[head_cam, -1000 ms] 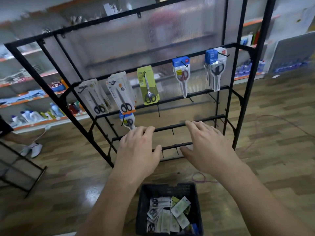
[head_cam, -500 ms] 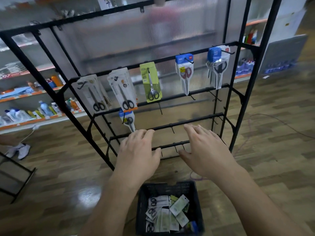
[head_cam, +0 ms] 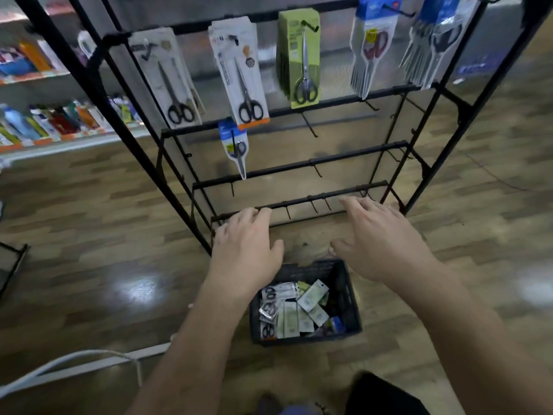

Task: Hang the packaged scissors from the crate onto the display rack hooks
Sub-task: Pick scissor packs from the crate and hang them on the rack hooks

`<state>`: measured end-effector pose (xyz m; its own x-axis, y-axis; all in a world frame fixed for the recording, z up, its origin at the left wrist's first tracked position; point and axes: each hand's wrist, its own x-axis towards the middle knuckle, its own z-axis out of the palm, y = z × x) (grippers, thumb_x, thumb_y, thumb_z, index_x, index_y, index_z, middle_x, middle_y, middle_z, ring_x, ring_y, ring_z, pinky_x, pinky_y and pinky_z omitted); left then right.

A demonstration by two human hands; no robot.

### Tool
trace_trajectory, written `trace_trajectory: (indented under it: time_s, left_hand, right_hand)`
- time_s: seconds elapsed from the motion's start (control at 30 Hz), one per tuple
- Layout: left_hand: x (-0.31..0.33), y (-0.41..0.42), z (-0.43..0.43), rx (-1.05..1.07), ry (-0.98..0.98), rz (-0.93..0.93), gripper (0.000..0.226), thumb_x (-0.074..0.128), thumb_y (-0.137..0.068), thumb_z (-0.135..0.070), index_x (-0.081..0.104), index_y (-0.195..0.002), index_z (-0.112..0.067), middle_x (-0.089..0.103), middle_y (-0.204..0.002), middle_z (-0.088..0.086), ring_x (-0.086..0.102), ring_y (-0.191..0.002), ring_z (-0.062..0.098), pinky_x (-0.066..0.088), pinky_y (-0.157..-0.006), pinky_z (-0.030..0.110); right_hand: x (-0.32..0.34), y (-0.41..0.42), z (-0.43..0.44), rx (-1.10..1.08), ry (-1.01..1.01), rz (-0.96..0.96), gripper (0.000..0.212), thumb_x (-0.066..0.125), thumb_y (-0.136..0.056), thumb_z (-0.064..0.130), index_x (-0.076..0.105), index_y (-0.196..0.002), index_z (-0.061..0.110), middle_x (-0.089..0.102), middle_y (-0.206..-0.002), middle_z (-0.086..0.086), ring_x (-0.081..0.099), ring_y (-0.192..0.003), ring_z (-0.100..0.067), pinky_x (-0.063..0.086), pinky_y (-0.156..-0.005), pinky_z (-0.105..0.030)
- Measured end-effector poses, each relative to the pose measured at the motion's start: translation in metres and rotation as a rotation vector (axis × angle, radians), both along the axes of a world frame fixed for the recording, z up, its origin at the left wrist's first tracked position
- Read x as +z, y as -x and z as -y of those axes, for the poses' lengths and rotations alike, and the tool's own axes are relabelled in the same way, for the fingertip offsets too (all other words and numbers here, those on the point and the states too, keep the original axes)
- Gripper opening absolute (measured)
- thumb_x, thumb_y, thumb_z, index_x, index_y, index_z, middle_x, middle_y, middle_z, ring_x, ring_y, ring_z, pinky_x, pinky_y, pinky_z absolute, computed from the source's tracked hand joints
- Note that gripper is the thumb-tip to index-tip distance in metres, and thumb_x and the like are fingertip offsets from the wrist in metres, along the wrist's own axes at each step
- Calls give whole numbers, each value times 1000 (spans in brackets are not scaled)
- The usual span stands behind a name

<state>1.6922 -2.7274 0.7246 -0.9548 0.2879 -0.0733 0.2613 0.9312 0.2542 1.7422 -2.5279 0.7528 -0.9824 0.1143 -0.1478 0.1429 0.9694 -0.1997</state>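
- Wood-pattern floor (head_cam: 89, 235), glossy, with a blurred shop interior behind.
- Packaged scissors (head_cam: 294, 310): loose heap of flat packs inside the black crate (head_cam: 308, 269), set on the floor just in front of the foot of the display rack (head_cam: 98, 94).
- Left hand (head_cam: 245, 253): palm down, fingers straight and slightly spread, holding nothing; above the crate's far left corner, fingertips level in view with the lowest bar (head_cam: 299, 202); contact not discernible.
- Right hand (head_cam: 380, 244): likewise spread wide and empty, thumb out toward the left hand, above the crate's far right side.
- Hooks (head_cam: 308, 124) projecting from the lower bars; small blue-topped pack (head_cam: 236, 145) hung on the second bar.
- Upper bar, left to right: grey-white pack (head_cam: 170, 79) and white pack (head_cam: 239, 73), both with black-handled scissors; green pack (head_cam: 300, 58); red-handled pack (head_cam: 372, 46); blue-headed bundle (head_cam: 437, 40).
- Background left: store shelves (head_cam: 45, 121) with blurred bottles; white cable (head_cam: 74, 357) at lower left.
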Motion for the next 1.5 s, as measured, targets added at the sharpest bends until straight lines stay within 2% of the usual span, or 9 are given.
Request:
trace_trajectory:
  time_s: [0.37,0.57,0.87,1.0,1.07,1.17,1.3,1.4,1.5]
  left_hand:
    - [-67,46,-20,110,36,113,57,55,-99,-42,38,-151,-26,49,-147,0,44,-137,23,39,-112,44]
    - [-161,81,-61,247,36,272,59,57,-96,-38,39,-150,-23,50,-145,6,50,-131,31,45,-106,49]
    - [-540,125,-91,366,-22,636,48,55,-98,-33,43,-144,-22,52,-138,7,52,-126,31,48,-101,52]
    - [-729,137,-67,656,-98,776,52,63,-91,-40,46,-137,-22,59,-131,7,59,-114,32,53,-97,50]
    - [-805,141,-58,673,-81,814,50,65,-91,-32,46,-136,-19,57,-129,9,60,-108,32,55,-95,50]
    - [-894,140,-48,646,28,838,63,65,-91,-23,36,-147,-21,44,-146,13,53,-124,36,51,-103,53]
    - [-963,132,-37,568,250,811,81,70,-93,-25,20,-156,-22,11,-164,14,19,-150,40,34,-118,51]
    - [-984,130,-34,561,314,666,87,70,-95,-33,13,-159,-21,4,-166,17,14,-149,44,36,-114,53]
    - [-990,131,-26,539,327,608,87,68,-96,-39,12,-160,-20,12,-164,21,22,-146,45,36,-112,51]
  right_hand:
    - [-60,72,-32,107,-22,196,63,53,-99,49,34,-151,20,45,-154,-2,38,-143,-23,28,-118,-40]
    - [-155,137,-76,172,-7,390,62,57,-96,49,36,-149,23,53,-143,-6,51,-129,-34,45,-99,-43]
    - [-561,194,-101,185,116,947,60,57,-101,39,34,-152,16,60,-122,-9,61,-97,-26,55,-86,-41]
    - [-775,192,-94,-30,258,1084,20,60,-99,33,55,-92,14,59,-100,-9,55,-78,-21,42,-60,-31]
    - [-861,188,-88,-257,369,1066,22,63,-96,33,55,-89,14,58,-95,-6,55,-76,-20,41,-57,-29]
    - [-954,182,-79,-625,537,977,48,65,-94,46,59,-122,8,65,-105,-8,66,-83,-23,57,-69,-33]
    - [-1021,179,-68,-900,696,790,70,72,-85,60,57,-132,10,66,-108,-8,60,-70,-19,47,-45,-24]
    - [-1045,171,-60,-1064,834,566,43,83,-81,49,64,-107,21,67,-98,5,65,-83,-17,60,-62,-29]
    - [-1046,167,-55,-1144,948,478,34,86,-82,33,66,-107,20,70,-96,6,68,-84,-18,52,-51,-22]
